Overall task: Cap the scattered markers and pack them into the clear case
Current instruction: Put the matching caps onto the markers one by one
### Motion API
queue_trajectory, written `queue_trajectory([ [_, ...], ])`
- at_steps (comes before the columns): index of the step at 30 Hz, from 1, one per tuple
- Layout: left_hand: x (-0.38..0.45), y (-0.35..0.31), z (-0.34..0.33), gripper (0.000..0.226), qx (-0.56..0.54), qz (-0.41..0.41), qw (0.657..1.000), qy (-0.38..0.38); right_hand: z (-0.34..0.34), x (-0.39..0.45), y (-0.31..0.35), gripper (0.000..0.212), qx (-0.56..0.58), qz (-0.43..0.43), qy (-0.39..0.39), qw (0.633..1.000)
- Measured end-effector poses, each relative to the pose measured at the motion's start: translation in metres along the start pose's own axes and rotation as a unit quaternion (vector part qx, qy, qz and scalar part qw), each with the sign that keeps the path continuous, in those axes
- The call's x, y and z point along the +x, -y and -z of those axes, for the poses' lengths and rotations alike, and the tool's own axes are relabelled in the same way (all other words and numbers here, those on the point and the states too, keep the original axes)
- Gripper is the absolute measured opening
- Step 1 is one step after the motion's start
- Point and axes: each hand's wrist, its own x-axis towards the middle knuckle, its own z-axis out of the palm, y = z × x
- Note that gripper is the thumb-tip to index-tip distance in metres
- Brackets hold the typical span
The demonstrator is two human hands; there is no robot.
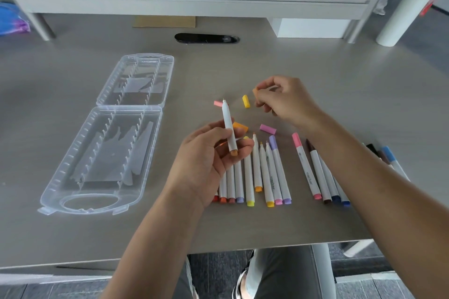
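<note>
Orange-ended marker [229,126], uncapped, tip up, is pinched in the left hand [206,160] above the desk's middle; the right hand [286,102] pinches an orange cap [255,91]; capping is under way; next, seat cap on tip; clear case [107,133] lies open, empty, toward the left edge.

Left hand [206,153] grips uncapped marker [228,126]; right hand [284,99] pinches orange cap [255,91]; clear case [102,136] open.
</note>
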Motion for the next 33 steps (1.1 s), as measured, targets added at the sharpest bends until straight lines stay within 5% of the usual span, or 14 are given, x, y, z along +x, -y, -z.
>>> queue_trajectory([
  [7,-0.006,0.001,0.000,0.027,0.059,-0.003,0.998,0.021,0.009,-0.023,0.004,0.028,0.190,-0.078,0.097,0.974],
  [22,-0.028,0.007,-0.001,0.026,0.138,0.000,0.989,0.047,0.040,-0.060,0.020,0.030,0.062,0.034,0.172,0.983],
  [28,-0.036,0.012,0.000,0.027,0.132,-0.007,0.990,0.039,0.040,-0.069,0.024,0.030,0.047,0.065,0.089,0.993],
  [33,-0.043,0.013,-0.001,0.025,0.142,-0.001,0.989,0.043,0.041,-0.084,0.024,0.032,0.018,0.068,0.180,0.981],
])
